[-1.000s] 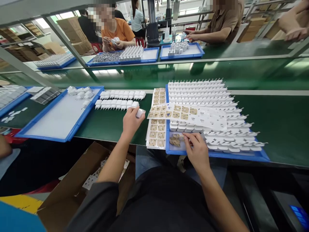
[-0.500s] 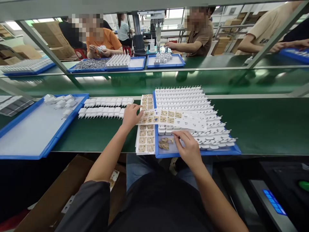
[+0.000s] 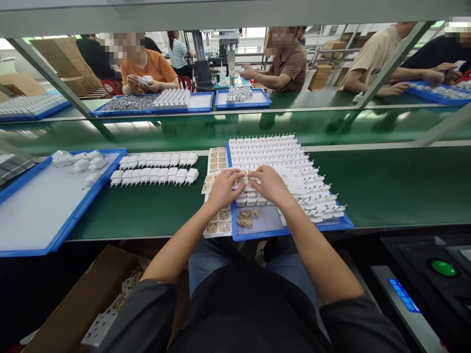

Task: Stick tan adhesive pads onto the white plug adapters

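A white sticker sheet [image 3: 208, 184] with tan square stickers lies crosswise over the left part of a blue-rimmed tray [image 3: 265, 236]. My left hand [image 3: 225, 189] grips this sheet, thumb and index finger slightly apart on it. Close beside it, my right hand [image 3: 271, 184] has its thumb and index fingertips at the same sheet's stickers. Whether a sticker is lifted between them, I cannot tell. Rows of white plug chargers [image 3: 263, 149], pins up, fill much of the tray. Crumpled tan scraps [image 3: 247, 218] lie in its near left corner. More sticker sheets [image 3: 218, 228] are stacked along its left edge.
Two rows of white chargers [image 3: 154, 175] lie on the green bench left of the sheets. Farther left, another blue-rimmed tray [image 3: 40, 211] holds several chargers. A cardboard box [image 3: 73, 299] with used sheets stands below. Co-workers sit across the bench behind a metal frame [image 3: 55, 81].
My right hand has moved up from beside the tan scraps to the sticker sheet. My left hand has shifted right along the sheet, so both hands are now close together. The camera view has shifted.
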Action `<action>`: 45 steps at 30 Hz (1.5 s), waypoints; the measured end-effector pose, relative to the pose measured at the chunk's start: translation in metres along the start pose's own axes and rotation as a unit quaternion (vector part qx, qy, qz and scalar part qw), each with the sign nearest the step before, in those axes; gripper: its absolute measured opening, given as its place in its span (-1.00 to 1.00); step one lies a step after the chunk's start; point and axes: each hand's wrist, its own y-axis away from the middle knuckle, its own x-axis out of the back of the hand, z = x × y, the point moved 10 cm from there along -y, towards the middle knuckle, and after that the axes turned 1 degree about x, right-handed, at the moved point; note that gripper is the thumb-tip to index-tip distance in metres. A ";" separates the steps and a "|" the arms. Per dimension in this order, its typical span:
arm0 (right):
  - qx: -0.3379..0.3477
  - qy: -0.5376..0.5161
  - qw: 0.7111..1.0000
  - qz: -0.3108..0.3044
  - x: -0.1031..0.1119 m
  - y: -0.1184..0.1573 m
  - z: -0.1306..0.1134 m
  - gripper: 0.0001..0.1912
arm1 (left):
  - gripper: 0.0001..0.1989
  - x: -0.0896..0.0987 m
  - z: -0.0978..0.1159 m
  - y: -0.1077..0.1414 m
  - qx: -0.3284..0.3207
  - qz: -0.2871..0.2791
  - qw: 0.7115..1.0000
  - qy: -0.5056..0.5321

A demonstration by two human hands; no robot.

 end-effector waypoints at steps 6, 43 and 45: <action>0.013 -0.022 0.999 0.027 -0.001 -0.002 -0.005 -0.81 | -0.69 0.000 0.002 0.001 0.005 -0.004 1.000 -0.001; -0.019 -0.526 0.842 0.119 0.027 0.163 -0.024 -0.95 | -0.50 -0.019 0.059 0.090 0.229 -0.025 0.779 0.584; -0.003 -0.529 0.842 0.100 0.020 0.155 -0.040 -0.95 | -0.43 -0.022 0.054 0.103 0.239 -0.024 0.760 0.604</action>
